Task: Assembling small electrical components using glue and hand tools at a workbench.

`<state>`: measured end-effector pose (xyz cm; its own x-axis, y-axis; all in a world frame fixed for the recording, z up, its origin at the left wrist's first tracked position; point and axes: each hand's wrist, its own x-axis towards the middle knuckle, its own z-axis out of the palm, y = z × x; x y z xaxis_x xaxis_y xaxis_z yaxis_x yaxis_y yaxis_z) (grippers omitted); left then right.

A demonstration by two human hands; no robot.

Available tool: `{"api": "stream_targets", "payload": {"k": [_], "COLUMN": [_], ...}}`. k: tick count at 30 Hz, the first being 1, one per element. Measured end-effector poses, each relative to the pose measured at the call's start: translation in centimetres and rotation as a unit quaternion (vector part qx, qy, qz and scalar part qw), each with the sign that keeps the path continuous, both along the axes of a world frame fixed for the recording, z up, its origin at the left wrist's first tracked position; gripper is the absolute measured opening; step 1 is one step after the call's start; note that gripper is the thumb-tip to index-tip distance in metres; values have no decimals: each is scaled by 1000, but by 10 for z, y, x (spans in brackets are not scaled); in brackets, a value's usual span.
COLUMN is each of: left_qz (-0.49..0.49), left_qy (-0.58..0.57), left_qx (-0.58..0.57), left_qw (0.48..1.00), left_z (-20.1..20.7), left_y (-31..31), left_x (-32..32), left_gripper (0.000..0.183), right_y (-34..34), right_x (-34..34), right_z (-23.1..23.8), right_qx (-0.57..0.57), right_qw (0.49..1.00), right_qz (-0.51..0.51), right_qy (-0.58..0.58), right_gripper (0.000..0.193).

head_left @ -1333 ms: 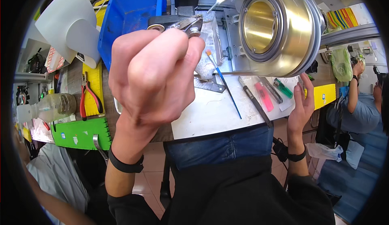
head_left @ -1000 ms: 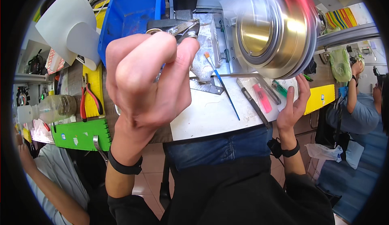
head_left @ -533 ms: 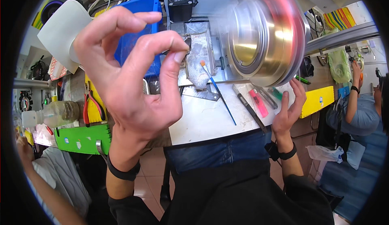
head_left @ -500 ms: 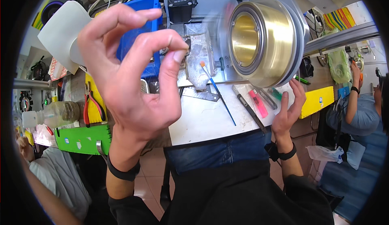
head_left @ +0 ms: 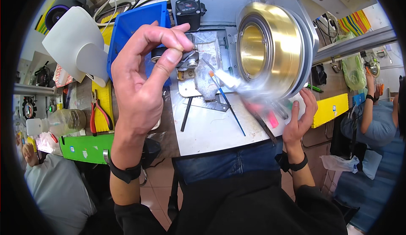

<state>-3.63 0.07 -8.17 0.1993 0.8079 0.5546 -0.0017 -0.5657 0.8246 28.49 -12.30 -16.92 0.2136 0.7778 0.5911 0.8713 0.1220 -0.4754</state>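
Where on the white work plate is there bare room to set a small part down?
The clearest patch on the white plate lies near its front edge, between the black rod and the blue-handled brush. Toward the right hand pens and markers crowd it; the back holds the metal fixture.

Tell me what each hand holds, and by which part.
Left hand: a small part, too small to identify, pinched between thumb and fingertips. Right hand: the brass ring, supported under its lower rim.
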Motion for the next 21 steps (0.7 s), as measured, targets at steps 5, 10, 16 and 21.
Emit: {"api": "stream_targets", "payload": {"k": [5, 10, 16, 21], "left_qz": [-3, 2, -3, -7], "left_qy": [5, 14, 24, 22], "left_qx": [2, 0, 0, 6], "left_qw": [1000, 1000, 1000, 1000], "left_z": [-1, -3, -4, -8], "left_y": [1, 1, 3, 5], "left_x": [-3, -4, -6, -8], "left_gripper": [6, 4, 5, 6], "right_y": [0, 0, -1, -1], "right_x": [0, 1, 1, 0], "right_z": [0, -2, -2, -2], "right_qx": [-1, 1, 4, 2], "right_qw": [1000, 1000, 1000, 1000], "right_qz": [-3, -5, -3, -1], "right_qy": [0, 3, 7, 5], "right_gripper": [31, 30, 28, 28]}}
